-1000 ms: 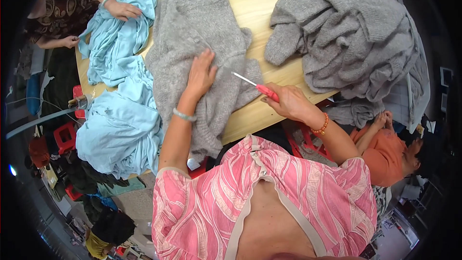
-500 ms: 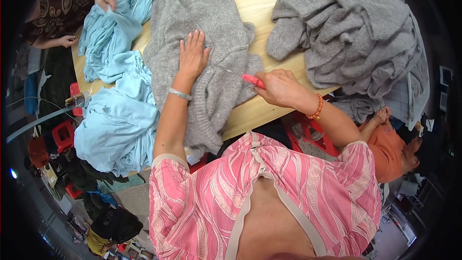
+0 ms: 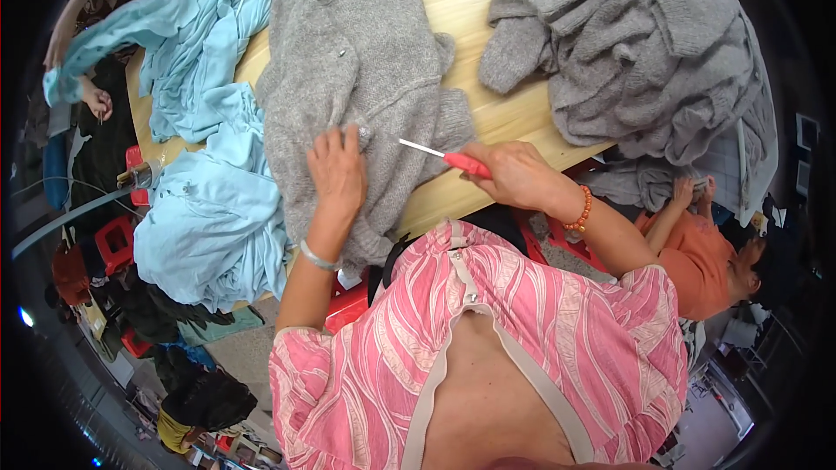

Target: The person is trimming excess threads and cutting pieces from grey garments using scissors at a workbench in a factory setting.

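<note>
A grey knitted sweater [image 3: 383, 52] lies spread on the wooden table before me. My left hand [image 3: 338, 170] rests on its lower part, palm down, the fingers somewhat apart and slightly blurred. Beside its fingertips sits a small shiny piece [image 3: 364, 132] on the knit, too small to make out. Another small dark speck [image 3: 342, 53] shows higher on the sweater. My right hand [image 3: 514, 176] is closed around the handle of a red-handled tool [image 3: 468, 164] with a thin, straight metal shaft. Its tip points left, over the sweater and apart from my left hand.
A heap of grey knits [image 3: 644, 61] covers the right side of the wooden table [image 3: 470, 17]. Light blue garments [image 3: 209, 218] lie along the left edge. A co-worker's hand [image 3: 97, 97] is at the upper left; another person in orange [image 3: 697, 265] sits at the right.
My left hand has slid down the sweater toward me, its fingers less spread. The tool's shaft has come away from near that hand. The co-worker has pulled part of a blue garment out leftward.
</note>
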Motion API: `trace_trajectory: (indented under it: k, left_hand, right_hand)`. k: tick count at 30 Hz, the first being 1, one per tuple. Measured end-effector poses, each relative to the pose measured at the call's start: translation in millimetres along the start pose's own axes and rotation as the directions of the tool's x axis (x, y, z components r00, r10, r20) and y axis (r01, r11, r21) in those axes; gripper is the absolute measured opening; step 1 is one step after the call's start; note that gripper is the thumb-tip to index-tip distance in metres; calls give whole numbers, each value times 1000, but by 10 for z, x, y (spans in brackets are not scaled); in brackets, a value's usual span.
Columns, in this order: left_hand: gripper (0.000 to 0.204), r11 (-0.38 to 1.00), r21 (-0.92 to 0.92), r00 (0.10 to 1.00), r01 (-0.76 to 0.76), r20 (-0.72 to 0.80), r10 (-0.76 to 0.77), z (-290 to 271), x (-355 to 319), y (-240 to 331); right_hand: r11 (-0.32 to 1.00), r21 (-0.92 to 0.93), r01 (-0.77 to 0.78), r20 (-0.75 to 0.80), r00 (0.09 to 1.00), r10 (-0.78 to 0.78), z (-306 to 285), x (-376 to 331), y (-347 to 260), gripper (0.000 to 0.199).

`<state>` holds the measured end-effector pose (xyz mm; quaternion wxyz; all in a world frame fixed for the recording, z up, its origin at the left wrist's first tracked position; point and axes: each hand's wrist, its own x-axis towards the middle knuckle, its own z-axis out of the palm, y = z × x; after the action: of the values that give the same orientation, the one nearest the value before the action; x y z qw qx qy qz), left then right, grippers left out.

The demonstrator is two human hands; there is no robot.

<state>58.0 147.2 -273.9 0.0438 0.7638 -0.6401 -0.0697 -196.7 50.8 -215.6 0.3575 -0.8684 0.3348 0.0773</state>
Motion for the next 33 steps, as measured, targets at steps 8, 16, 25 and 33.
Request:
trace_trajectory:
  k: [8,16,25,33]
  left_hand:
    - [20,457,-829,944,321,238,-230,-842,520,-493]
    - [44,742,-627,713,-238,-631,-305,-1390,1840,-1283]
    - [60,966,-253,941,53,-310,-133,16,83,-215]
    - [54,546,-704,877,454,245,-413,78,59,-773]
  right_hand:
    - [988,48,-144,-220,964,151,142,-205,416,28]
    - [974,153,-167,-360,908,213,-29,-227,600,30]
    - [963,155,-221,-244,936,254,221,-403,706,30]
    - [986,165,-7,-242,969,47,249,-9,379,25]
